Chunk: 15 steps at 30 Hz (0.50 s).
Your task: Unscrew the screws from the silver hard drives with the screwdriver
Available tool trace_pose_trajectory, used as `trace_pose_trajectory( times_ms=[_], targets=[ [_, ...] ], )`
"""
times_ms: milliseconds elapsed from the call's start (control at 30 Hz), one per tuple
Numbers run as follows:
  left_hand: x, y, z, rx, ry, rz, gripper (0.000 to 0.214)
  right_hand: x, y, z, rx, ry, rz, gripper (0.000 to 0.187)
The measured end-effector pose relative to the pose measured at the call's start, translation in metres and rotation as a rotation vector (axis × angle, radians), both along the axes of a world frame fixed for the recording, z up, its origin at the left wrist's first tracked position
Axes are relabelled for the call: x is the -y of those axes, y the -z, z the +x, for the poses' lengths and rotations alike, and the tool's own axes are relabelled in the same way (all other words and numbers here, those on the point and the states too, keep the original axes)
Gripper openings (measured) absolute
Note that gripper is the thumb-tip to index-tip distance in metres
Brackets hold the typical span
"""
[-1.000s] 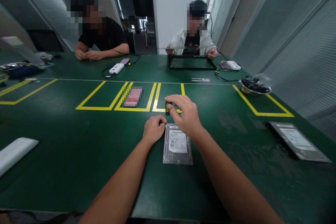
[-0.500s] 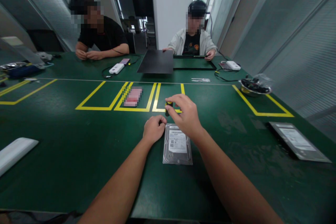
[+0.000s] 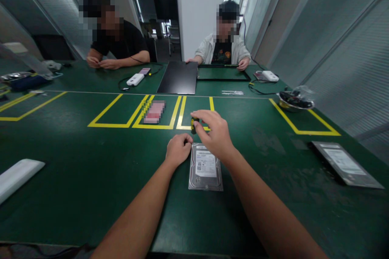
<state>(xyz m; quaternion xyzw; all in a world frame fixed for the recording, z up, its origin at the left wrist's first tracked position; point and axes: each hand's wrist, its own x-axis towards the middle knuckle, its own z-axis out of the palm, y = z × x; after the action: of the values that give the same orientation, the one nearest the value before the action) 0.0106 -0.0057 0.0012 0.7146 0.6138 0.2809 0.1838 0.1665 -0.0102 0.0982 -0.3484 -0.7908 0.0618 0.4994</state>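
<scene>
A silver hard drive (image 3: 206, 168) with a white label lies flat on the green table mat in front of me. My right hand (image 3: 215, 134) is above its far left corner, fingers pinched round the black and yellow handle of a small screwdriver (image 3: 193, 124) held upright. My left hand (image 3: 178, 149) rests curled on the mat against the drive's left far edge, fingers closed beside the screwdriver's tip.
Yellow tape boxes (image 3: 133, 114) mark the mat beyond the drive. Another drive (image 3: 345, 163) lies at right, a metal bowl (image 3: 294, 101) farther back, a white object (image 3: 16, 176) at left. Two people sit across; one handles a black panel (image 3: 179, 77) and frame (image 3: 221, 73).
My hands have barely moved on the screwdriver. The person opposite has turned the black panel over and laid it flat on the table left of the frame.
</scene>
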Motion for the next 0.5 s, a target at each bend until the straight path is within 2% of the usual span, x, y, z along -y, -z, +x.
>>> trace_pose_trajectory(
  times_ms=[200, 500],
  targets=[
    [0.0, -0.0017, 0.0004, -0.004, -0.007, -0.009, 0.015, 0.0008, 0.0007, -0.0004, -0.012, 0.038, -0.06, 0.018],
    [-0.0005, 0.0012, -0.0009, 0.013, 0.002, 0.013, 0.015, 0.0006, 0.0001, 0.0005, 0.005, -0.002, -0.031, 0.019]
  ],
)
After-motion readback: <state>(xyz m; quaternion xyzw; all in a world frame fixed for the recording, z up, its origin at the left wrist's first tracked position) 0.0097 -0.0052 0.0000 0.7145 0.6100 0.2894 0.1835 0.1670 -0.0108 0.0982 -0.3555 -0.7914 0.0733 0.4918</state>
